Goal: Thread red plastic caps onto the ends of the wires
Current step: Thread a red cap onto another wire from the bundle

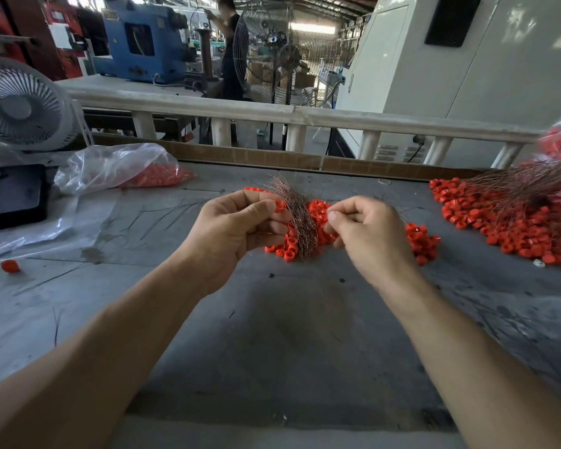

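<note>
A grey worktable (292,335) fills the lower view, with a white railing (292,113) along its far edge. A white desk fan (20,105) stands at the far left, and near it lies a clear plastic bag (117,166) holding red caps. On the right, a big heap of capped wires (512,215) spreads across the table. At the centre sits a smaller pile of loose red caps (318,222), partly hidden by both hands. The left hand (234,228) grips a bundle of thin coppery wires (300,218) that stands above this pile, its fingers curled around the bundle, with what seems to be a red cap at the fingertips. The right hand (366,231) is curled just beside the bundle, thumb and forefinger pinched together; what they hold is too small to tell. One stray cap (10,266) lies at the far left.
</note>
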`<state>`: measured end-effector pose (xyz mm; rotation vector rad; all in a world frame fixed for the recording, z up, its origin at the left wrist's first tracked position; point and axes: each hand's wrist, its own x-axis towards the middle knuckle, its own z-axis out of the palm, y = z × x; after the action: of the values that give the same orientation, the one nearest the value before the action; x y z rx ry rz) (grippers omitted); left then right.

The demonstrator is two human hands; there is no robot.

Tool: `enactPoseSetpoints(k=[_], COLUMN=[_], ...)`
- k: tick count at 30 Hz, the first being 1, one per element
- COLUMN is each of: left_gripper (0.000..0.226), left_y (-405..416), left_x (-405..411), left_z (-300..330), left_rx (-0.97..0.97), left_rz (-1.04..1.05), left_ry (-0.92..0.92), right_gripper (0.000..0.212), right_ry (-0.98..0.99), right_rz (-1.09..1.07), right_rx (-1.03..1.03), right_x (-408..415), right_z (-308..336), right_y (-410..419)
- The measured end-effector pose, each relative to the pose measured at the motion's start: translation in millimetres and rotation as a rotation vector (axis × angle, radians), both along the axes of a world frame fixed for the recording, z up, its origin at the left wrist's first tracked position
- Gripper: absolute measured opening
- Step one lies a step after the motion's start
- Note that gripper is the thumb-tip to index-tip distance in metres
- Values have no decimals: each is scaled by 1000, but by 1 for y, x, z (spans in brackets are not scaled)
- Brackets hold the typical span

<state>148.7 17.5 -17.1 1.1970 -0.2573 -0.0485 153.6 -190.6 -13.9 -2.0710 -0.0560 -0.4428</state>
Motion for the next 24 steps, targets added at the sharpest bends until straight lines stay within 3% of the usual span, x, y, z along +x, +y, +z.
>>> enactPoseSetpoints(k=[6,11,16,24], left_gripper=[15,16,22,26], left_y=[2,2,0,-1], left_x=[3,2,-1,0], left_z=[-3,-2,-1,-4], left_rx=[22,28,26,43], left_rz=[30,25,22,29], left_ry=[15,22,16,19], right_gripper=[18,20,4,9], right_ry=[120,136,94,63], right_rz=[-173,-183,-129,-162], right_rx=[-327,-439,-419,-438], right_x=[17,22,24,31], right_z=[-13,-20,-24,-29], right_y=[-31,-33,-23,-15])
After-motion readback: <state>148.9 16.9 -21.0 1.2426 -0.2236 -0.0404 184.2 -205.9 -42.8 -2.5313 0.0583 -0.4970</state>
